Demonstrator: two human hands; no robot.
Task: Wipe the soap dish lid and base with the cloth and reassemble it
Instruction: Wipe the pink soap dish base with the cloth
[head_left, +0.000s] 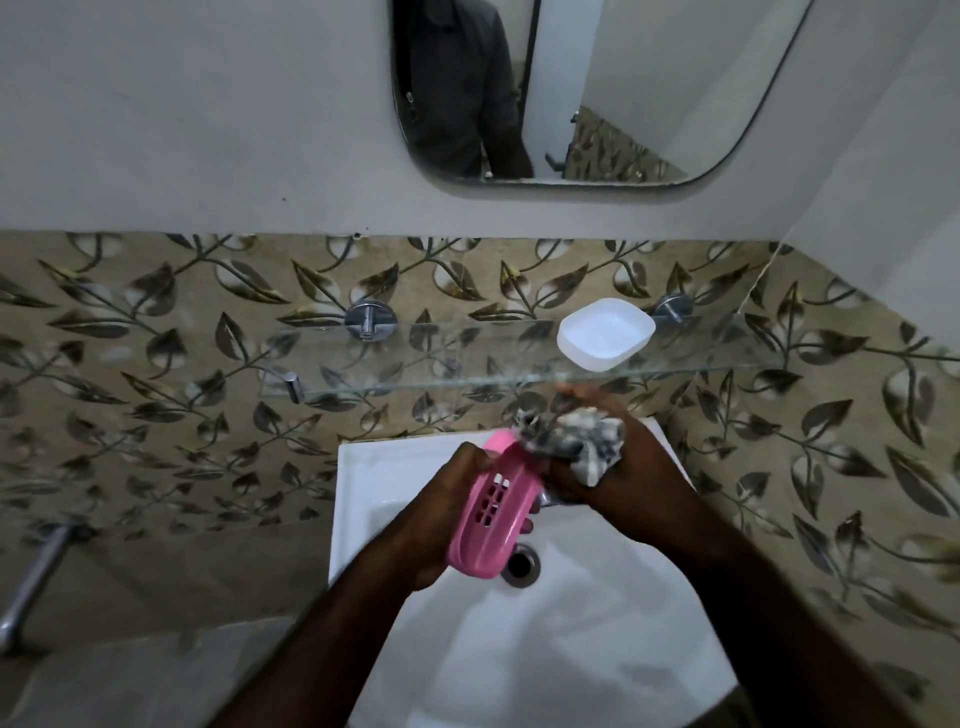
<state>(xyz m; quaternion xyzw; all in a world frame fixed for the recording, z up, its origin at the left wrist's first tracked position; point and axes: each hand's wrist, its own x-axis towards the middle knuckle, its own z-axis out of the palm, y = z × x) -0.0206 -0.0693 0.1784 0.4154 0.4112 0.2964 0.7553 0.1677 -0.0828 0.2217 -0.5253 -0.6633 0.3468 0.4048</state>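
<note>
Centre of frame, above the sink (545, 649): the pink dish part (493, 514) is gripped in the left hand (452, 504), fingers curled round its long edges, its slotted face turned up and its top end tilted toward the wall. A bunched, patterned cloth (587, 441) is clutched in the right hand (628, 478) and pressed against the upper end of the pink part. The white dish part (605, 332) is seen right of centre, open side up, resting on the glass shelf (415, 364) above both hands.
</note>
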